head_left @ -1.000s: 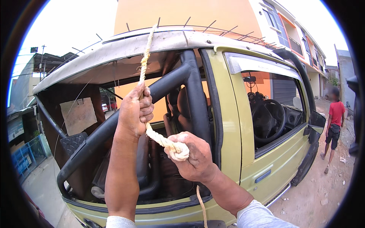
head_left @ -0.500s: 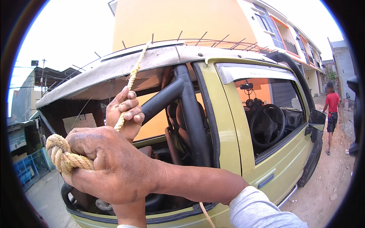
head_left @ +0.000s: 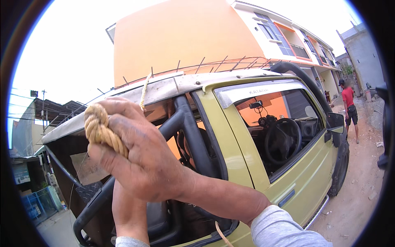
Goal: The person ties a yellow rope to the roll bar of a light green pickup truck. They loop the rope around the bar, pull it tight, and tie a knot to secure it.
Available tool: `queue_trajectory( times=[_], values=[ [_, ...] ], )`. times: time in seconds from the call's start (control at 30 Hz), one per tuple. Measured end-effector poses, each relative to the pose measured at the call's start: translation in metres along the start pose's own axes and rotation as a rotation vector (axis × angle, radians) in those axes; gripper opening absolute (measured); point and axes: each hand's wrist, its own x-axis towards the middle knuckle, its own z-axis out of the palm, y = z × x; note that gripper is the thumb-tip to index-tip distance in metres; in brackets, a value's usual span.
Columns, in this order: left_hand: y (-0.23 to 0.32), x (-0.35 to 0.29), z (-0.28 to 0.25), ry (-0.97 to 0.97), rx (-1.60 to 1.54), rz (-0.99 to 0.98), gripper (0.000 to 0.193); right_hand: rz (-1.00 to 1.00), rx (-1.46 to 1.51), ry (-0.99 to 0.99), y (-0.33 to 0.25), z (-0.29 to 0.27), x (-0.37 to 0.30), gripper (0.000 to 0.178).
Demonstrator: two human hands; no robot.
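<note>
My right hand [head_left: 144, 152] is closed around a thick knotted end of tan rope [head_left: 96, 125], in front of the open rear side of a yellow-green off-road vehicle [head_left: 234, 140]. The right forearm crosses over my left one. Of my left hand only the wrist and forearm [head_left: 131, 214] show; its fingers are hidden behind the right hand. An upper stretch of rope [head_left: 145, 91] runs up over the edge of the vehicle's white roof [head_left: 197, 84]. Lower down, another piece of rope [head_left: 222, 235] hangs against the bodywork.
Thin metal rods [head_left: 201, 64] stick out above the roof. Thick black roll bars [head_left: 195, 136] stand inside the vehicle's open side. A person in a red shirt [head_left: 349, 99] is on the dirt lane to the right. An orange-walled building [head_left: 177, 37] rises behind.
My right hand has moved up and a little right with the knot. The left hand, seen gripping the rope before, is now covered by it. The view has shifted slightly.
</note>
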Motion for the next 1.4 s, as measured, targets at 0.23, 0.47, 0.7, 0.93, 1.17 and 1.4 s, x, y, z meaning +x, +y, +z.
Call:
queue_trajectory(
  times=[0.23, 0.47, 0.7, 0.93, 1.17, 1.4],
  values=[
    [-0.032, 0.004, -0.009, 0.159, 0.069, 0.198, 0.023, 0.502, 0.174, 0.145, 0.11, -0.002, 0.091, 0.034],
    [-0.03, 0.012, -0.009, 0.283, 0.49, 0.329, 0.04, 0.753, -0.556, -0.184, 0.145, -0.055, 0.09, 0.077],
    [-0.023, -0.013, 0.004, 0.142, 0.14, 0.438, 0.046, 0.818, -0.615, -0.397, 0.206, -0.055, 0.059, 0.076],
    [-0.022, -0.007, 0.003, 0.233, 0.118, 0.437, 0.038, 0.473, -0.827, -0.369, 0.168, -0.062, 0.006, 0.038],
    [-0.014, -0.007, -0.014, 0.331, 0.516, 0.214, 0.03, 0.157, -0.899, -0.223, 0.236, -0.063, 0.048, 0.035],
    [-0.013, -0.006, -0.016, 0.359, 0.714, 0.44, 0.032, 0.139, -1.007, -0.376, 0.271, -0.051, 0.09, 0.034]
  ],
)
